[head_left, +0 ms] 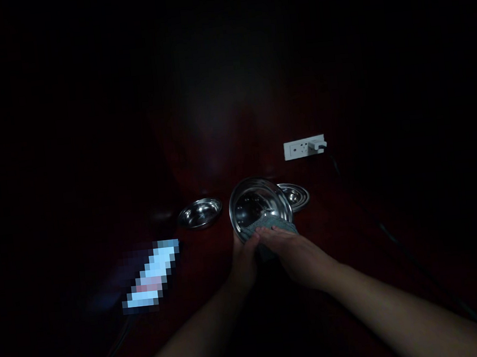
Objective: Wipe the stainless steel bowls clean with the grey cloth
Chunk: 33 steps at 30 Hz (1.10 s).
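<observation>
A shiny metal bowl is held up and tilted, its inside facing me. My left hand grips its lower left rim, the thumb at the edge and the other fingers hidden behind. A grey-green cloth lies over the lower right rim of the bowl. My right hand is closed on this cloth, pressing it against the bowl. Behind the bowl to the right sits a metal lid or dish, partly covered. To the left rests a shallow metal dish.
A lit, pixelated screen lies at the left on the dark red table. On the back wall is a white socket plate with a plug in it. A dark cable runs down the right side. The surroundings are very dark.
</observation>
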Available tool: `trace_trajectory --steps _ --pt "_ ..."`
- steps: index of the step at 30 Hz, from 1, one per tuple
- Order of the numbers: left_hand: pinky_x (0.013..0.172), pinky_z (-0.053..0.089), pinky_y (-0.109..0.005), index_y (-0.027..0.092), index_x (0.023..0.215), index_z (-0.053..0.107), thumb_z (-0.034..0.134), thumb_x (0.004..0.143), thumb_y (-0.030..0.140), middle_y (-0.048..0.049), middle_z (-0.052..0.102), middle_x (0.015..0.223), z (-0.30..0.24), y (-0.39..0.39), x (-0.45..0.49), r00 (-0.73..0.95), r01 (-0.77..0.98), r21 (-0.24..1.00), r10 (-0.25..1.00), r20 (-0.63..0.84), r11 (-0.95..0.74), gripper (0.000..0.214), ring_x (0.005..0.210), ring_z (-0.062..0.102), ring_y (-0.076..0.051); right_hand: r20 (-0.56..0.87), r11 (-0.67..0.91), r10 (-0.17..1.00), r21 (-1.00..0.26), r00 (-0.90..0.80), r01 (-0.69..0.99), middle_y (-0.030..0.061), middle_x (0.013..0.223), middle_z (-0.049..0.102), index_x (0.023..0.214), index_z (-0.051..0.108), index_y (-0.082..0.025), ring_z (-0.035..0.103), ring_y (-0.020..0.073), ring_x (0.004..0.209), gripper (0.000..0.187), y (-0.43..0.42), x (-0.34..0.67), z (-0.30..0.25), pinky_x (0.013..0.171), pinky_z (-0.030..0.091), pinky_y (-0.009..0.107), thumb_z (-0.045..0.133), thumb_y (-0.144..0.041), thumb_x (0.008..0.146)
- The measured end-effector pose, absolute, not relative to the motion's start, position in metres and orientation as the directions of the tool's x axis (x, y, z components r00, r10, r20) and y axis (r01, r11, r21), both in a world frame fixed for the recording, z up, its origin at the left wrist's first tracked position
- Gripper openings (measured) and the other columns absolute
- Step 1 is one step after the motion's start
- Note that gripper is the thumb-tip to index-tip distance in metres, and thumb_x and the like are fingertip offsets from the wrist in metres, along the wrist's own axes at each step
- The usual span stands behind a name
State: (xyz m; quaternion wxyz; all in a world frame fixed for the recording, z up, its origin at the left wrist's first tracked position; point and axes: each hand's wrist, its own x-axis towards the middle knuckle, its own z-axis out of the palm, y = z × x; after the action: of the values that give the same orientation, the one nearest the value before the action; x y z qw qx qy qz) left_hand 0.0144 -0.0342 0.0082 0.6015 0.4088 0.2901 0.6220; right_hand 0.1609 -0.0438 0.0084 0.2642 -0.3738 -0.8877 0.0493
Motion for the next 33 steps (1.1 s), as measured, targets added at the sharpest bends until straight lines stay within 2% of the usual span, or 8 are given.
trace_trajectory --steps 5,11,14,17,23,33 --pt "0.090 0.045 -0.037 0.019 0.117 0.052 0.069 0.068 0.031 -0.0061 0.067 0.104 -0.002 -0.027 0.015 0.005 -0.505 0.843 0.976 0.219 -0.187 0.053 0.097 0.063 -0.022 0.472 0.731 0.664 -0.246 -0.580 0.636 0.0095 0.140 0.047 0.138 0.043 -0.016 0.044 0.0183 0.130 0.062 -0.042 0.161 0.006 0.112 0.032 0.041 0.043 -0.002 0.078" --pt "0.095 0.042 -0.035 0.019 0.112 0.056 0.060 0.076 0.031 -0.0063 0.065 0.107 -0.015 -0.014 0.012 -0.077 -0.406 0.852 0.941 0.329 -0.331 0.038 0.105 0.059 -0.022 0.525 0.714 0.647 -0.162 -0.553 0.681 0.0093 0.132 0.056 0.126 0.056 -0.016 0.054 0.0202 0.120 0.049 -0.043 0.158 0.005 0.108 0.040 0.039 0.052 -0.013 0.078" --pt "0.096 0.041 -0.035 0.019 0.109 0.058 0.057 0.078 0.031 -0.0065 0.064 0.109 -0.018 -0.006 0.011 -0.123 -0.355 0.841 0.912 0.391 -0.409 0.034 0.104 0.059 -0.021 0.551 0.711 0.624 -0.107 -0.554 0.695 0.0104 0.132 0.056 0.127 0.056 -0.013 0.055 0.0216 0.120 0.047 -0.045 0.153 0.001 0.107 0.040 0.040 0.055 -0.020 0.080" --pt "0.096 0.040 -0.033 0.019 0.107 0.059 0.055 0.079 0.034 -0.0060 0.064 0.107 -0.018 -0.002 0.010 -0.186 -0.312 0.840 0.896 0.403 -0.443 0.031 0.104 0.059 -0.021 0.576 0.720 0.595 -0.071 -0.561 0.691 0.0130 0.134 0.053 0.131 0.051 -0.010 0.052 0.0235 0.123 0.054 -0.046 0.148 -0.004 0.108 0.038 0.042 0.057 -0.029 0.081" --pt "0.098 0.038 -0.032 0.019 0.105 0.059 0.053 0.082 0.036 -0.0060 0.065 0.104 -0.016 -0.003 0.008 -0.218 -0.255 0.839 0.874 0.434 -0.480 0.029 0.108 0.057 -0.021 0.610 0.743 0.563 -0.076 -0.558 0.665 0.0153 0.133 0.054 0.134 0.048 -0.010 0.051 0.0249 0.124 0.057 -0.047 0.146 -0.006 0.107 0.038 0.044 0.058 -0.032 0.082" --pt "0.094 0.042 -0.032 0.021 0.105 0.059 0.054 0.081 0.037 -0.0047 0.065 0.106 -0.017 -0.002 0.007 -0.207 -0.269 0.846 0.885 0.417 -0.461 0.029 0.102 0.059 -0.020 0.589 0.763 0.575 -0.134 -0.568 0.633 0.0116 0.129 0.058 0.131 0.052 -0.013 0.053 0.0228 0.122 0.048 -0.048 0.153 0.001 0.108 0.038 0.044 0.052 -0.029 0.086"
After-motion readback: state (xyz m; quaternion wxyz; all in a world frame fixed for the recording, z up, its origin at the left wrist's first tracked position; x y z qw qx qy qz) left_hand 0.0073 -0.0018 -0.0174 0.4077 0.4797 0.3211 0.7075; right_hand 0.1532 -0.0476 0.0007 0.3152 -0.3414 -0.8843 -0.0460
